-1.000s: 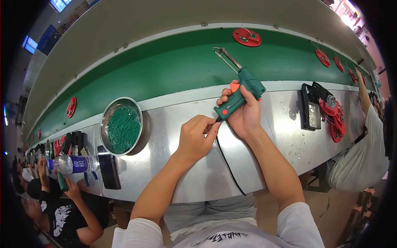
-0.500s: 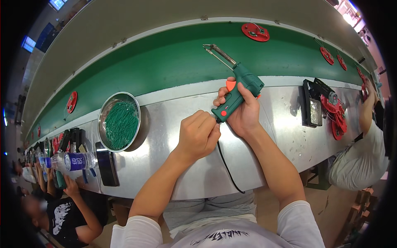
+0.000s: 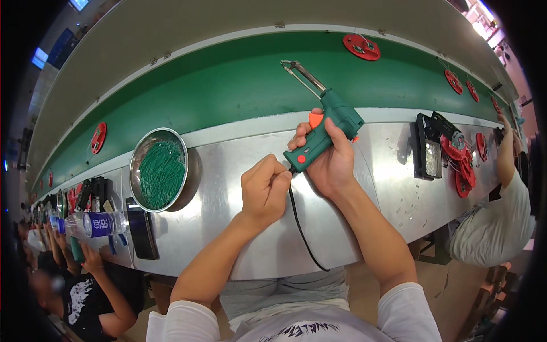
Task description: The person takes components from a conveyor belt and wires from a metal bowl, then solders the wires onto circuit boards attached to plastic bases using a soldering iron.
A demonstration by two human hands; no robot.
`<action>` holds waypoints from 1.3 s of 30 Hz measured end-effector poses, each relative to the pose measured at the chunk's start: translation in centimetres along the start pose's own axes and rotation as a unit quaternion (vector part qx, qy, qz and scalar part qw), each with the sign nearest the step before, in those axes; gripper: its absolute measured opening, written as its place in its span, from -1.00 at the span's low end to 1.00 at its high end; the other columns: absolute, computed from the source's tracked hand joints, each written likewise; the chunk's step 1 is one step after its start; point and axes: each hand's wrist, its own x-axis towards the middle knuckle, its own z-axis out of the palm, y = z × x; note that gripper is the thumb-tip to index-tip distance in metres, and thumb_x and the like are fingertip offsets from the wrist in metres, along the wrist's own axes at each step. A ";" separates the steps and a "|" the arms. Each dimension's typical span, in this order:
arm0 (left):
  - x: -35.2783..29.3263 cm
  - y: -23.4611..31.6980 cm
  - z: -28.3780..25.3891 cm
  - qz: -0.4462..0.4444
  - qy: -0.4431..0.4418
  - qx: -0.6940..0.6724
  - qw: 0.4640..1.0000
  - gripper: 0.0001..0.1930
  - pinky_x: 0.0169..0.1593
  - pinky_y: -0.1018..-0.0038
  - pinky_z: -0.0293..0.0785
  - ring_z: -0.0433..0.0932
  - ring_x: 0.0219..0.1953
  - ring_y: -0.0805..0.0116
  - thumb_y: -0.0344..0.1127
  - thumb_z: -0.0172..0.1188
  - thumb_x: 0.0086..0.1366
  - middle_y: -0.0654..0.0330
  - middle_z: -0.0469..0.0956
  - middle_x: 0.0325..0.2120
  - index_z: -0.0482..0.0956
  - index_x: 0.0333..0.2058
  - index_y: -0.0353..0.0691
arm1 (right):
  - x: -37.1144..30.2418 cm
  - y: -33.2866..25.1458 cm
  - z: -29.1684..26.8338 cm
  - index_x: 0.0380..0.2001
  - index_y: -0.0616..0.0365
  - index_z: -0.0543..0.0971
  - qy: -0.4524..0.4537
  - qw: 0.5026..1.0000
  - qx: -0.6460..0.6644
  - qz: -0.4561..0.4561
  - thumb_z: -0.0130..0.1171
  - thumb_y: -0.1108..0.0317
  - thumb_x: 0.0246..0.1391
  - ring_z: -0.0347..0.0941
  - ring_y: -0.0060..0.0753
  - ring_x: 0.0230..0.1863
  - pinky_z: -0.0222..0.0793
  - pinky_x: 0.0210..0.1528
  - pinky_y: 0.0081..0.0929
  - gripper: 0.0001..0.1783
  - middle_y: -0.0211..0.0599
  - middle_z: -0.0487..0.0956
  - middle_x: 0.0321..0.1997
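My right hand grips a green pistol-shaped soldering gun with an orange trigger, its metal tip pointing up and left over the green conveyor belt. A black cord runs from the gun's butt down toward me. My left hand is curled into a fist right beside the butt of the gun, pinching something small that I cannot make out. Both hands hover over the steel workbench.
A steel bowl of thin green pieces sits at left, with a black phone and a water bottle beyond it. Red discs lie on the belt. Black trays and red parts stand at right. Other workers sit on both sides.
The soldering gun and my right hand have risen and shifted slightly, the tip now higher over the belt. My left hand stayed closed next to the gun's butt.
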 end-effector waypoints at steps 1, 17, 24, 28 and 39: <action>-0.1 0.2 0.1 -0.045 0.005 -0.031 0.999 -0.86 -0.54 0.47 0.22 0.26 -0.64 0.47 -0.57 0.09 0.23 0.23 0.33 -0.65 0.39 -0.52 -0.32 | -0.1 -0.1 -0.3 0.12 0.04 0.28 -0.015 1.000 0.004 -0.005 0.02 0.13 0.35 0.55 -0.26 -0.20 0.51 0.00 -0.14 -0.61 -0.10 0.56 -0.20; 0.2 -0.3 0.5 -0.031 0.054 0.003 0.998 -0.82 -0.42 0.55 0.43 0.48 -0.56 0.50 -0.47 0.13 0.38 0.19 0.59 -0.52 0.53 -0.07 -0.35 | -0.1 -1.5 -0.6 0.11 0.05 0.39 0.009 1.000 0.012 -0.005 -0.05 0.08 0.41 0.49 -0.40 -0.20 0.43 0.05 -0.27 -0.63 -0.27 0.53 -0.19; 0.2 -0.3 0.2 0.047 0.059 0.055 0.996 -0.80 -0.48 0.46 0.45 0.57 -0.53 0.32 -0.52 0.19 0.30 0.16 0.60 -0.50 0.55 -0.09 -0.34 | 0.2 -0.8 -0.7 0.12 0.05 0.39 -0.007 1.000 0.000 -0.015 -0.04 0.13 0.43 0.47 -0.39 -0.18 0.41 0.05 -0.27 -0.66 -0.28 0.51 -0.13; 0.5 -1.2 -0.4 0.184 0.015 0.199 0.962 -0.69 -0.48 0.28 0.39 0.45 -0.57 0.18 -0.57 0.24 0.05 0.14 0.48 -0.54 0.59 -0.16 -0.30 | 0.9 -0.1 -1.1 0.10 0.02 0.39 -0.028 0.999 0.041 0.004 0.10 0.20 0.35 0.51 -0.33 -0.18 0.44 0.04 -0.21 -0.66 -0.21 0.57 -0.10; 0.2 -0.3 -0.6 0.210 0.025 0.277 0.937 -0.75 -0.43 0.38 0.42 0.46 -0.48 0.30 -0.41 0.18 0.11 0.27 0.38 -0.56 0.55 -0.19 -0.21 | 0.9 -1.0 -2.0 0.20 0.13 0.31 -0.100 0.992 -0.073 -0.023 -0.13 0.20 0.47 0.34 -0.43 -0.11 0.34 0.14 -0.37 -0.63 -0.27 0.39 -0.02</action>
